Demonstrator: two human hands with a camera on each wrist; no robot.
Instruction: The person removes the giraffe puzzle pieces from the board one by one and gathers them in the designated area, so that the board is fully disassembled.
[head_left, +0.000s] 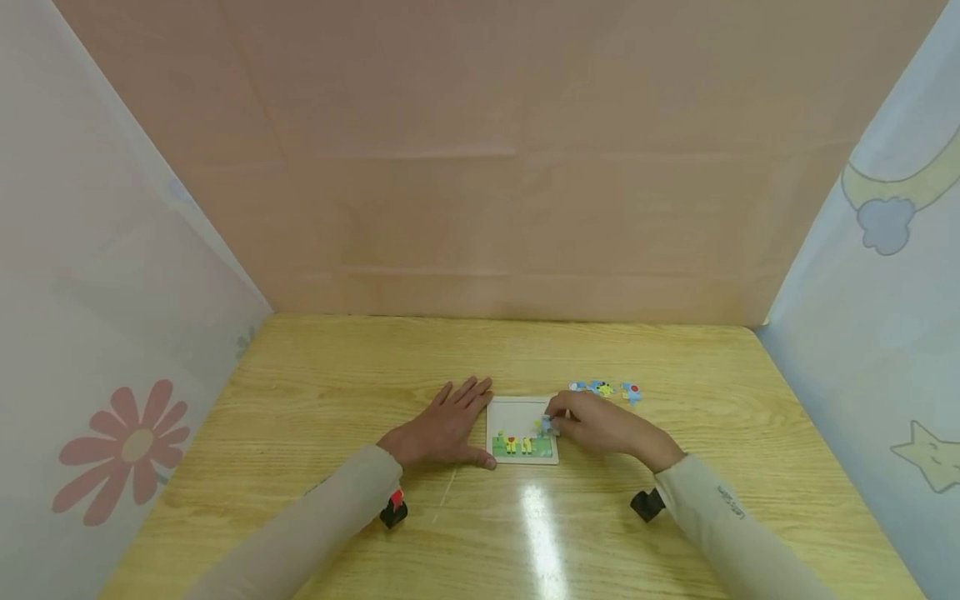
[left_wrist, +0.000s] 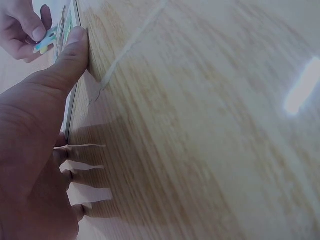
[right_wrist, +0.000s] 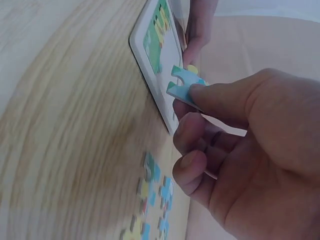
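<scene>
A shallow white puzzle tray lies on the wooden table, with joined green and yellow puzzle pieces along its near side. My left hand rests at the tray's left edge, fingers spread and straight, the thumb at the near corner. Between thumb and forefinger, my right hand pinches a light-blue puzzle piece with green corners, held just above the tray's right part. The right wrist view shows the piece tilted and apart from the joined row. The other right fingers curl loosely below it.
Several loose puzzle pieces, blue, yellow and red, lie on the table beyond the right hand. A tan backdrop stands behind the table, with patterned sheets on both sides. Glare shows on the near tabletop.
</scene>
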